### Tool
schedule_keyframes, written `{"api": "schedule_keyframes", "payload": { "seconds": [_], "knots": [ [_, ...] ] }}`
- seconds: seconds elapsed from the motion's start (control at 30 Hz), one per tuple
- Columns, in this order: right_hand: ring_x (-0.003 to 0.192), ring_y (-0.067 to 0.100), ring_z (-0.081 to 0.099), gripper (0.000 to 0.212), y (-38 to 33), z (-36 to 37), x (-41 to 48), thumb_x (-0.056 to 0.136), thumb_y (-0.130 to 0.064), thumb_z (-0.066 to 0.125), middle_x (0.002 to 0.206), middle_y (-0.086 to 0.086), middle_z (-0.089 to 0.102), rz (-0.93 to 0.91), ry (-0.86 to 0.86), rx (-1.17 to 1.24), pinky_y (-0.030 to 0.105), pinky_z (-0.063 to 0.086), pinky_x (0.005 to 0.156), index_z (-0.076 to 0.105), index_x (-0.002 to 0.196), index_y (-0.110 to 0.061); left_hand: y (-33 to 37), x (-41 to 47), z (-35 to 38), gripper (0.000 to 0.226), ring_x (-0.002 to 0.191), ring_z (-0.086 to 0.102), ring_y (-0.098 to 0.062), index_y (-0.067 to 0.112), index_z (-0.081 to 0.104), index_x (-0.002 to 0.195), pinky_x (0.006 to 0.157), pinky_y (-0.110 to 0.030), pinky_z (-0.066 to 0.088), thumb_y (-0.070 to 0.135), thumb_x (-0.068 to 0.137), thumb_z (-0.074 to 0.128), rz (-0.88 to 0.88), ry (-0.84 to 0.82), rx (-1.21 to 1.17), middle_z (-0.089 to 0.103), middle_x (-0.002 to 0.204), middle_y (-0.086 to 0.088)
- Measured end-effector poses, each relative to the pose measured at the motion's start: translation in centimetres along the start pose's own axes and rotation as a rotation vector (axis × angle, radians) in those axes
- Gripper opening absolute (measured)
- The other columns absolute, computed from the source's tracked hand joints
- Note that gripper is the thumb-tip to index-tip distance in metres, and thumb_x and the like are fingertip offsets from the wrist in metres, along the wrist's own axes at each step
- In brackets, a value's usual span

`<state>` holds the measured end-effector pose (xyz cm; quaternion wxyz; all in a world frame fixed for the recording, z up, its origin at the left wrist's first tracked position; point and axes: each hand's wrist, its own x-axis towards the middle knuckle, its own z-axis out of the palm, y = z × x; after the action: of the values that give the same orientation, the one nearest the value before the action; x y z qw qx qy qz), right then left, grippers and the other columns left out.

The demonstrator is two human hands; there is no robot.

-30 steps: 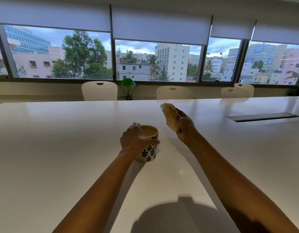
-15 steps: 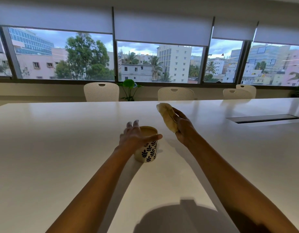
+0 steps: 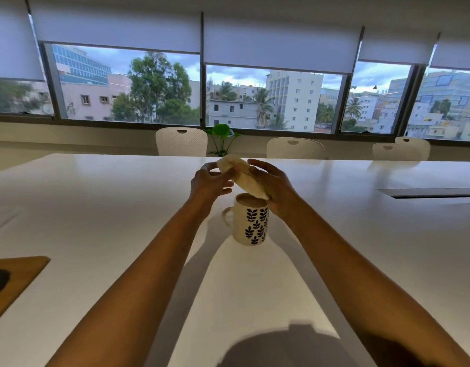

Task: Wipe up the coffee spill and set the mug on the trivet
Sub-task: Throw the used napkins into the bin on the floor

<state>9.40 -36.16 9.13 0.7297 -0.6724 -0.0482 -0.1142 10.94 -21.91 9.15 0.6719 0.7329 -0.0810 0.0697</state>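
Observation:
A cream mug (image 3: 251,223) with dark blue leaf prints stands upright on the white table (image 3: 96,221), handle to the left, coffee inside. Just above and behind its rim both hands hold a bunched pale yellow cloth (image 3: 241,176). My right hand (image 3: 273,186) grips the cloth's lower part, fingers wrapped over it. My left hand (image 3: 208,180) pinches the cloth's upper left end and is off the mug. A wooden trivet (image 3: 22,276) with a dark patch lies at the table's left edge, partly cut off. No spill is visible on the table.
Several white chairs (image 3: 181,141) line the far side of the table, with a small green plant (image 3: 222,133) behind. A dark recessed slot (image 3: 429,192) sits in the tabletop at right. Windows run along the far wall.
My left hand let go of the mug and rose to the cloth. The view shifted, bringing the trivet into sight at left. The mug stays on the table.

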Motion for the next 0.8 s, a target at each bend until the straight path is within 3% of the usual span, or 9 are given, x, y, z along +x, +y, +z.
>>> {"api": "schedule_keyframes", "payload": {
  "seconds": [0.1, 0.17, 0.23, 0.3, 0.4, 0.5, 0.6, 0.8],
  "knots": [
    [0.105, 0.025, 0.054, 0.034, -0.3, 2.1, -1.0, 0.088, -0.012, 0.063, 0.130, 0.012, 0.053, 0.011, 0.010, -0.094, 0.024, 0.057, 0.064, 0.059, 0.122, -0.014, 0.1, -0.9, -2.1, 0.055, 0.100, 0.066, -0.029, 0.008, 0.046, 0.136, 0.090, -0.038, 0.054, 0.022, 0.087, 0.065, -0.059, 0.017, -0.137, 0.061, 0.127, -0.018],
    [0.105, 0.026, 0.054, 0.032, -0.4, 3.7, -1.5, 0.090, -0.018, 0.060, 0.129, 0.013, 0.054, 0.007, 0.007, -0.126, 0.036, 0.054, 0.082, 0.059, 0.123, -0.017, 0.1, -1.5, -3.6, 0.048, 0.099, 0.065, -0.027, 0.007, 0.051, 0.132, 0.094, -0.038, 0.053, 0.020, 0.088, 0.064, -0.091, 0.028, -0.171, 0.062, 0.126, -0.017],
    [0.105, 0.027, 0.055, 0.035, -0.4, 5.5, -2.1, 0.091, -0.020, 0.059, 0.123, 0.012, 0.055, 0.004, -0.008, -0.162, 0.038, 0.050, 0.088, 0.058, 0.125, -0.014, 0.1, -2.3, -5.4, 0.042, 0.104, 0.065, -0.029, 0.005, 0.054, 0.128, 0.096, -0.038, 0.053, 0.016, 0.089, 0.062, -0.111, 0.045, -0.204, 0.063, 0.125, -0.017],
    [0.104, 0.025, 0.056, 0.034, -0.2, 7.5, -3.2, 0.089, -0.019, 0.061, 0.117, 0.010, 0.054, 0.054, -0.052, -0.071, 0.035, 0.051, 0.085, 0.057, 0.123, -0.013, 0.0, -3.1, -7.6, 0.041, 0.108, 0.064, -0.030, 0.003, 0.055, 0.129, 0.097, -0.038, 0.052, 0.012, 0.089, 0.062, -0.118, 0.073, -0.244, 0.062, 0.126, -0.018],
    [0.110, 0.026, 0.057, 0.038, 0.4, 10.7, -5.0, 0.089, -0.021, 0.063, 0.122, 0.011, 0.055, 0.120, -0.157, 0.013, 0.029, 0.053, 0.081, 0.053, 0.125, -0.015, 0.0, -4.7, -11.5, 0.046, 0.110, 0.064, -0.032, 0.005, 0.051, 0.134, 0.100, -0.040, 0.051, 0.007, 0.089, 0.061, -0.137, 0.144, -0.286, 0.059, 0.130, -0.017],
    [0.097, 0.020, 0.062, 0.039, 0.8, 14.4, -6.9, 0.090, -0.017, 0.061, 0.118, 0.008, 0.058, 0.137, -0.178, 0.031, 0.021, 0.054, 0.070, 0.052, 0.128, -0.016, -0.4, -6.6, -16.0, 0.047, 0.107, 0.065, -0.031, 0.005, 0.050, 0.134, 0.098, -0.040, 0.052, 0.006, 0.089, 0.061, -0.124, 0.208, -0.281, 0.059, 0.130, -0.018],
    [0.081, 0.014, 0.064, 0.034, 1.2, 18.8, -9.1, 0.089, -0.005, 0.060, 0.108, 0.008, 0.060, 0.143, -0.129, 0.127, 0.016, 0.057, 0.062, 0.059, 0.122, -0.011, -1.1, -9.2, -21.0, 0.045, 0.097, 0.067, -0.029, 0.007, 0.051, 0.132, 0.091, -0.036, 0.056, 0.005, 0.088, 0.061, -0.115, 0.255, -0.270, 0.060, 0.127, -0.018],
    [0.079, 0.015, 0.065, 0.028, 2.9, 28.8, -14.1, 0.088, 0.002, 0.058, 0.104, 0.012, 0.063, 0.174, -0.179, 0.139, 0.016, 0.057, 0.065, 0.065, 0.115, -0.002, -3.4, -14.6, -31.2, 0.035, 0.083, 0.068, -0.025, 0.005, 0.059, 0.121, 0.064, -0.020, 0.060, -0.003, 0.087, 0.059, -0.117, 0.381, -0.254, 0.064, 0.116, -0.020]
  ]
}}
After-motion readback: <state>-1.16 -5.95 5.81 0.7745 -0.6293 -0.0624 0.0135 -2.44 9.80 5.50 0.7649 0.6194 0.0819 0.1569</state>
